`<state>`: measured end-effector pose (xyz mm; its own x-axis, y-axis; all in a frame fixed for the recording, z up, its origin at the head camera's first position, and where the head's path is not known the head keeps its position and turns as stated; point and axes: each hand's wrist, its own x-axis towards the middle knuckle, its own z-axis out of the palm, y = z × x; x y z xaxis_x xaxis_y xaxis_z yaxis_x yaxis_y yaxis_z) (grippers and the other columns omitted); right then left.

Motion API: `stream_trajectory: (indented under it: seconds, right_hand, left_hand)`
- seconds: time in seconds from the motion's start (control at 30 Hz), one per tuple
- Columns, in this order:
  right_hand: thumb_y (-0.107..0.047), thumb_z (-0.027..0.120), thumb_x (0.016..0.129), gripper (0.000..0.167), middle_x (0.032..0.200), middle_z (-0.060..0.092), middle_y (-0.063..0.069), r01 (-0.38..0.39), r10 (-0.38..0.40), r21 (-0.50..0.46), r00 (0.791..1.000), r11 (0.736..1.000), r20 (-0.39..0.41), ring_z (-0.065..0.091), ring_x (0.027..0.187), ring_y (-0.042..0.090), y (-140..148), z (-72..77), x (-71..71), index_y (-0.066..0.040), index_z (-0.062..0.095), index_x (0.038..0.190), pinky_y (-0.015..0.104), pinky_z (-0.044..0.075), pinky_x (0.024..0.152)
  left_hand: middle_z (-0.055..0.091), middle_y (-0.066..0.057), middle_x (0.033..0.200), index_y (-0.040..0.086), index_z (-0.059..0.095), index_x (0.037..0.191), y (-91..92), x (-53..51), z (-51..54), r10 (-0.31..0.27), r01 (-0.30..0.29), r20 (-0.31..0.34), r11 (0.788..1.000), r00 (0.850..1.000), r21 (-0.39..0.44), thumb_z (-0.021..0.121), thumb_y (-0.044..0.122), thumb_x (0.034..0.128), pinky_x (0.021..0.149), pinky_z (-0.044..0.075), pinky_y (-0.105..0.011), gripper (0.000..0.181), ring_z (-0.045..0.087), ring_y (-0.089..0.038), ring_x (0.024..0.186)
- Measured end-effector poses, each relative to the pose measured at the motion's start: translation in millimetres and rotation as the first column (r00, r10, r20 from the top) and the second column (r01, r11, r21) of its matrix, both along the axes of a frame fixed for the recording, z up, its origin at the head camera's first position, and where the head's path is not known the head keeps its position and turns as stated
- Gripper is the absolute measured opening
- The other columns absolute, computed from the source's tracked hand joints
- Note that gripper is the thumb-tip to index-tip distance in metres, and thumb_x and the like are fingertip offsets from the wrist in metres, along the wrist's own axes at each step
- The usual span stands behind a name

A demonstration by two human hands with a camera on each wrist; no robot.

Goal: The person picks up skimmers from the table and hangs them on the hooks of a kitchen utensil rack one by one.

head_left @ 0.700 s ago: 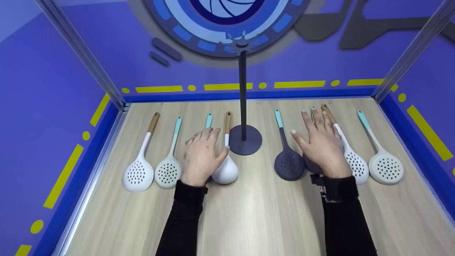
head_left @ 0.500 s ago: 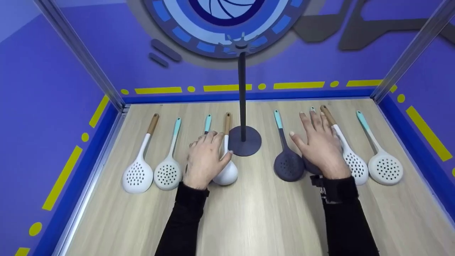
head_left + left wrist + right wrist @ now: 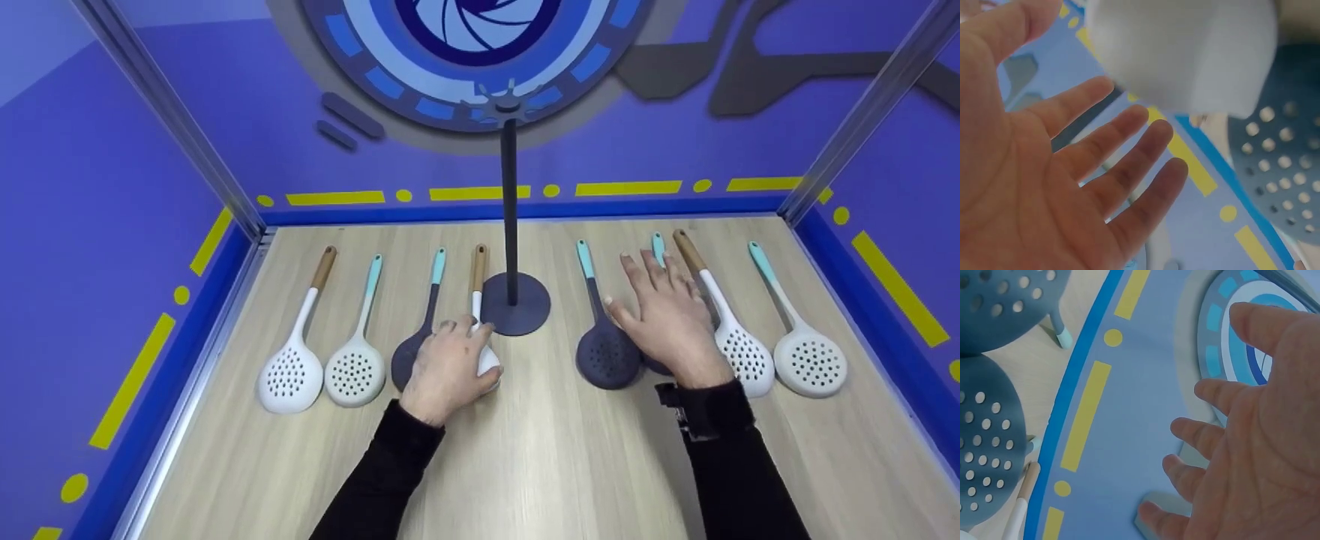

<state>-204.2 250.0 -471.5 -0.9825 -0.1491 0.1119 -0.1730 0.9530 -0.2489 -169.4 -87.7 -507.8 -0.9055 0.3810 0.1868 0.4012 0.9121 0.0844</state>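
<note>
Shifting to the white ladle: left hand

Left fingers: loosely extended, nothing gripped. Ladle: partly covered by them; contact unclear. Dark skimmer: just left of them, largely uncovered since a moment ago; the ladle is thereby made nearest. Right hand: fingers spread, nothing held; second dark skimmer partly hidden beneath. Black stand: beyond left fingertips.

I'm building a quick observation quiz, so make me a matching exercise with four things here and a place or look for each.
1. white ladle
2. dark stand
3. far-left skimmer
4. far-right skimmer

A. mint-handled, with holes
B. partly hidden by the left hand
C. brown-handled, with holes
D. upright on a round base

Pairs: 1-B, 2-D, 3-C, 4-A
</note>
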Motion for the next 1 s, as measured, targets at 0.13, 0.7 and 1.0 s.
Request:
stream_trajectory:
  seconds: [0.13,0.7,1.0]
  right_hand:
    - [-0.062,0.047,0.105,0.080,0.175,0.016,0.017,-0.009,0.009,0.011,1.000,1.000,-0.013,0.010,0.161,0.045,-3,-3.5,0.1,-0.020,0.022,0.168,0.073,0.017,0.122]
    - [-0.060,0.048,0.106,0.076,0.176,0.016,0.014,-0.056,0.056,0.027,0.998,0.998,-0.001,0.011,0.161,0.045,-13,-12.0,3.1,-0.024,0.024,0.168,0.074,0.016,0.122]
    - [-0.060,0.046,0.106,0.075,0.176,0.016,0.013,-0.059,0.059,0.039,0.998,0.997,-0.003,0.012,0.161,0.044,-14,-11.2,4.5,-0.025,0.023,0.168,0.074,0.017,0.123]
  left_hand:
    - [0.066,-0.012,0.131,0.020,0.063,0.140,-1.2,2.3,-6.8,0.002,-0.002,0.025,1.000,1.000,-0.009,0.078,0.050,0.0855,0.077,0.060,-0.045,0.064,0.066,-0.031,0.111]
    - [0.062,-0.019,0.122,0.018,0.064,0.138,2.3,10.3,-20.6,0.038,-0.037,0.019,0.999,0.999,-0.036,0.095,0.050,0.0699,0.073,0.063,-0.045,0.081,0.065,-0.034,0.104]
    - [0.063,-0.019,0.122,0.020,0.066,0.137,1.3,9.5,-21.6,0.038,-0.038,0.010,0.999,0.999,-0.018,0.094,0.046,0.0718,0.071,0.064,-0.044,0.075,0.066,-0.033,0.103]
